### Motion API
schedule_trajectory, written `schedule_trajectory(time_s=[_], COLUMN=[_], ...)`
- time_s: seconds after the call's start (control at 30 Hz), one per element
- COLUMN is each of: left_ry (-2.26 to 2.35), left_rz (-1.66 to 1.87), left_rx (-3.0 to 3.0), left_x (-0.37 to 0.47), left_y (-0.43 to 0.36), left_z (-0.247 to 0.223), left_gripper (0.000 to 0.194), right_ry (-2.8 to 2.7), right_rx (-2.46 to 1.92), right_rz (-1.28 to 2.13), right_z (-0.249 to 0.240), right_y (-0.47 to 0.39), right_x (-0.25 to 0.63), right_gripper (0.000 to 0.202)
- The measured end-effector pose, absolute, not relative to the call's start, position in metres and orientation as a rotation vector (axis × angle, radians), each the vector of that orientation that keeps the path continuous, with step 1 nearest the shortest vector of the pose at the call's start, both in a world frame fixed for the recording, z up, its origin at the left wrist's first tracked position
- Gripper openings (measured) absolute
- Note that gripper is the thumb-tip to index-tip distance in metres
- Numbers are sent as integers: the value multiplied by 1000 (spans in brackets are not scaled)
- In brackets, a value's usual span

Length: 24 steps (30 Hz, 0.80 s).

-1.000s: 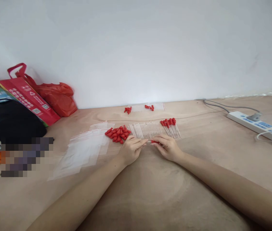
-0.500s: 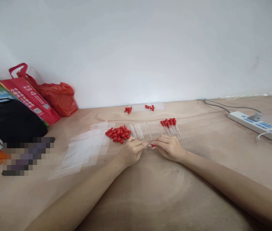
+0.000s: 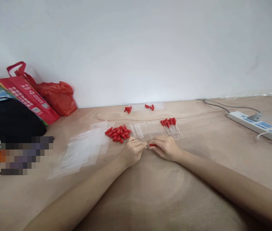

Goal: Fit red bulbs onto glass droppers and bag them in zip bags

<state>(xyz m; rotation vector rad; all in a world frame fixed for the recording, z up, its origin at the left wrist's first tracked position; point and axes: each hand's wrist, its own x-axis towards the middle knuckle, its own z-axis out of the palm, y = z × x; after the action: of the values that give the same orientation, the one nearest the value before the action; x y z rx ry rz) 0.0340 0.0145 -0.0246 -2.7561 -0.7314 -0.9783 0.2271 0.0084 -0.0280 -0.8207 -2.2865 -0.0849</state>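
My left hand (image 3: 133, 151) pinches a thin clear tube, of which only a short end shows between the two hands. My right hand (image 3: 166, 148) grips a red rubber bulb (image 3: 152, 145) that meets the tube's end. Just beyond my hands lies a row of thin whitish tubes (image 3: 145, 130). To its left is a pile of loose red bulbs (image 3: 118, 133). At the row's right end, several tubes with red bulbs on them (image 3: 171, 125) lie side by side, bulbs toward the wall.
Flat clear zip bags (image 3: 83, 150) overlap at the left. Near the wall are small bagged sets with red bulbs (image 3: 149, 106). Red bags (image 3: 56, 96) and a black bag (image 3: 13, 120) stand far left. A white power strip (image 3: 258, 125) with cables lies right.
My right hand has moved slightly left, toward my left hand. More of the red bulb shows at its fingertips, and less of the clear tube shows between the hands.
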Motion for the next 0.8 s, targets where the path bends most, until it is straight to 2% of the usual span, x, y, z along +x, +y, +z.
schedule_trajectory(time_s=[0.17,0.27,0.37,0.5,0.63,0.8], left_ry=[-780,-823,-830,-820,-872,-1049], left_rz=[-1018,-1092,-1164,-1203,-1322,-1328], left_rx=[-2739,-2699,-2661,-2661,-2667,-2650], left_x=[35,37,38,38,37,35], left_y=[15,16,17,18,17,15], left_z=[-25,-25,-27,-28,-25,-20], left_gripper=[20,21,21,22,27,28], right_ry=[-2239,-2013,-1683,-1471,-1387,-1382], right_rx=[-841,-894,-900,-812,-875,-1252], right_rz=[117,479,865,1106,1080,704], right_z=[-28,-29,-32,-30,-15,11], right_y=[11,14,15,14,30,73], right_x=[228,226,220,210,217,259], right_gripper=[18,17,31,26,31,44])
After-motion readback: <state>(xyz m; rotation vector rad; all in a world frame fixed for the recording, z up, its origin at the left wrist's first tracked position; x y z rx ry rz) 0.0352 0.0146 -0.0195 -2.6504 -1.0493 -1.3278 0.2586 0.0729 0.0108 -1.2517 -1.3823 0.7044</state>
